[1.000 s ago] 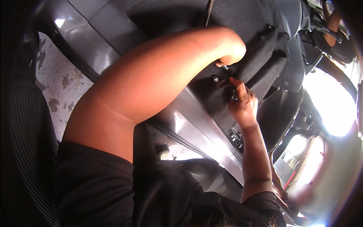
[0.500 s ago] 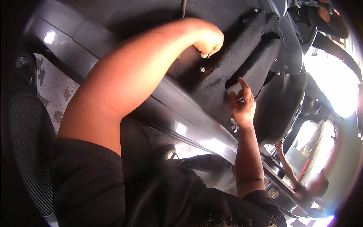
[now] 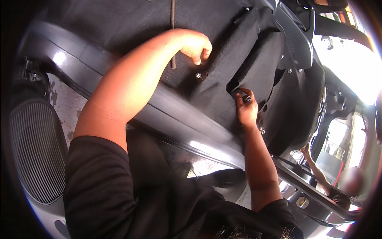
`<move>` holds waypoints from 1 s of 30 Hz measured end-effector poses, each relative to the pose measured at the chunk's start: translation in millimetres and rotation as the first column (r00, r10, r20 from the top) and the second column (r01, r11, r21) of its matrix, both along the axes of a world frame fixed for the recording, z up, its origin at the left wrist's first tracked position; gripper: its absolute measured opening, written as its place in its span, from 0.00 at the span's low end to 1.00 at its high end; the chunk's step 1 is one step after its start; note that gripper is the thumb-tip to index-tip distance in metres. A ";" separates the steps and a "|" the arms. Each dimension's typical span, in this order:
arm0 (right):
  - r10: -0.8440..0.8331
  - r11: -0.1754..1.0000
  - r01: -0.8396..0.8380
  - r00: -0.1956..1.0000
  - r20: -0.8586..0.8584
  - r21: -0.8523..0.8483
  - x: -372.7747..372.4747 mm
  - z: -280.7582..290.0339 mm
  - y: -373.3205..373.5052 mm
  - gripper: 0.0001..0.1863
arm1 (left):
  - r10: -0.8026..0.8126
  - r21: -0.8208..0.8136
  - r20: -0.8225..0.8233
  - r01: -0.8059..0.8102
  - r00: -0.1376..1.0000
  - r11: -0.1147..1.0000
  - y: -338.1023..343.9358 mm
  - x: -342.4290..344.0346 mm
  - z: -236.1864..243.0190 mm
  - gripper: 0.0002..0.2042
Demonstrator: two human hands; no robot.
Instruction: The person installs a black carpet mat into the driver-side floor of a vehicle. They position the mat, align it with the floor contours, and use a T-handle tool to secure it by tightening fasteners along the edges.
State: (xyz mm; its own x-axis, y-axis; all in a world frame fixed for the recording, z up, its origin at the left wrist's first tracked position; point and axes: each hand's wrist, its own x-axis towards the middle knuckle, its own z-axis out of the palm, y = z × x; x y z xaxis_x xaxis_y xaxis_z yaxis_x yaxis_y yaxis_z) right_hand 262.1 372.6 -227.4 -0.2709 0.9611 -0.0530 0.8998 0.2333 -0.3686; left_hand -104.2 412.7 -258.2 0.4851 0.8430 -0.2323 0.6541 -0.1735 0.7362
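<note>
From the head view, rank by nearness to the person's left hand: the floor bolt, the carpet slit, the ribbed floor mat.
From the left hand:
1. Floor bolt, just below the hand.
2. Carpet slit, to its lower right, by the right hand.
3. Ribbed floor mat, far lower left.

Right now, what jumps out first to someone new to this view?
The person's bare left arm sweeps across the middle, its left hand curled in a fist on the black carpet of a car floor, just above a shiny bolt. To the right, the right hand pinches the edge of a slit in that carpet. A glossy grey door sill runs diagonally beneath both arms.
</note>
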 end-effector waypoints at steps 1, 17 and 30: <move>0.010 1.000 -0.010 1.000 -0.006 0.011 1.0 -0.4 -0.8 0.16 | 0.022 0.033 -0.011 -0.022 1.000 0.999 -1.4 -0.5 -1.2 0.23; 0.001 1.000 -0.001 0.999 0.035 -0.012 0.9 -5.6 -0.7 0.16 | 0.044 -0.099 0.106 -0.033 0.993 0.995 2.3 2.8 -6.3 0.36; -0.040 0.997 0.042 0.999 0.029 -0.060 0.4 -1.2 -1.2 0.17 | 0.013 0.072 -0.166 -0.001 0.986 0.997 -18.6 7.8 19.1 0.12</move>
State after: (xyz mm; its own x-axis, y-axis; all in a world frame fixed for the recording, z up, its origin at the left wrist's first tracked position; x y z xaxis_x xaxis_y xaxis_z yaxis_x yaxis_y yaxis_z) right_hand 262.5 371.4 -228.7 -0.2290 0.9662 -0.1180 0.9183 0.1742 -0.3555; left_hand -96.3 394.1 -239.1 0.4386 0.8638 -0.2480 0.7677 -0.2167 0.6031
